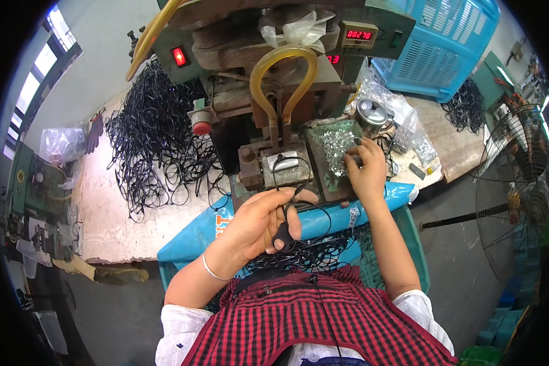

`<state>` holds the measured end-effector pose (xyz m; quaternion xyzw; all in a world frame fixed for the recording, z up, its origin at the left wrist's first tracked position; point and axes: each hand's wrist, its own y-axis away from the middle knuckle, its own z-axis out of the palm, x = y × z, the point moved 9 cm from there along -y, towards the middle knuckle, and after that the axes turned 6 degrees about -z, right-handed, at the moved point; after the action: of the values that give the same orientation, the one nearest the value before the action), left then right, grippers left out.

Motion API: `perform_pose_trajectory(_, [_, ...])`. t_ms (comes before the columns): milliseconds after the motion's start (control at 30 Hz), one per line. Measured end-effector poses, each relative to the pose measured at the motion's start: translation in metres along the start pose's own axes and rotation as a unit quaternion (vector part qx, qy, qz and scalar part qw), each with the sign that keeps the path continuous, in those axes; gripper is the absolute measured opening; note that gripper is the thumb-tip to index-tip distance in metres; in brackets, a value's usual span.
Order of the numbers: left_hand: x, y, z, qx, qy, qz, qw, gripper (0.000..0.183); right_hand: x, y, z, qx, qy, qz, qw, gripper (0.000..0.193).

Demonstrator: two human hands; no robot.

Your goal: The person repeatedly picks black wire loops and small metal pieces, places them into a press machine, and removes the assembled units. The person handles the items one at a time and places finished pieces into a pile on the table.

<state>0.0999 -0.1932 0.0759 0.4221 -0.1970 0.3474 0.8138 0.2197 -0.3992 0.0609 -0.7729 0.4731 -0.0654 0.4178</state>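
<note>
My left hand (259,222) is closed round a black cable (328,213) in front of the machine. A thick black plug-like end (283,235) shows between its fingers, and a thin loop hangs to the right. Another stretch of cable runs up towards the metal block (296,172) under the press head. My right hand (369,169) has its fingers bent and drawn together at the right edge of a heap of small shiny metal pieces (335,146). Those pieces lie in a green tray (316,135). Whatever is between the right fingertips is too small to make out.
The press (229,100) stands directly ahead, with a yellow hose (254,76) and red button (201,127). Black cables (155,122) are heaped at left. A blue sheet (195,235) covers the near edge over a green basket (418,256). A fan (512,189) stands at right.
</note>
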Motion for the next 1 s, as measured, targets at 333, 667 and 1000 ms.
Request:
perform_pose_trajectory(333, [-0.009, -0.003, -0.002, -0.016, -0.017, 0.002, 1.0, 0.048, 0.024, 0.009, 0.02, 0.002, -0.171, 0.162, 0.972, 0.017])
perform_pose_trajectory(667, [0.085, 0.134, -0.169, 0.567, -0.496, 0.415, 0.51, 0.015, 0.01, 0.017, 0.016, -0.029, -0.278, 0.228, 0.933, 0.014])
perform_pose_trajectory(1000, [0.059, 0.073, -0.337, 0.638, -0.581, 0.105, 0.495, 0.034, 0.012, 0.024, 0.019, -0.006, -0.317, 0.264, 0.911, 0.013])
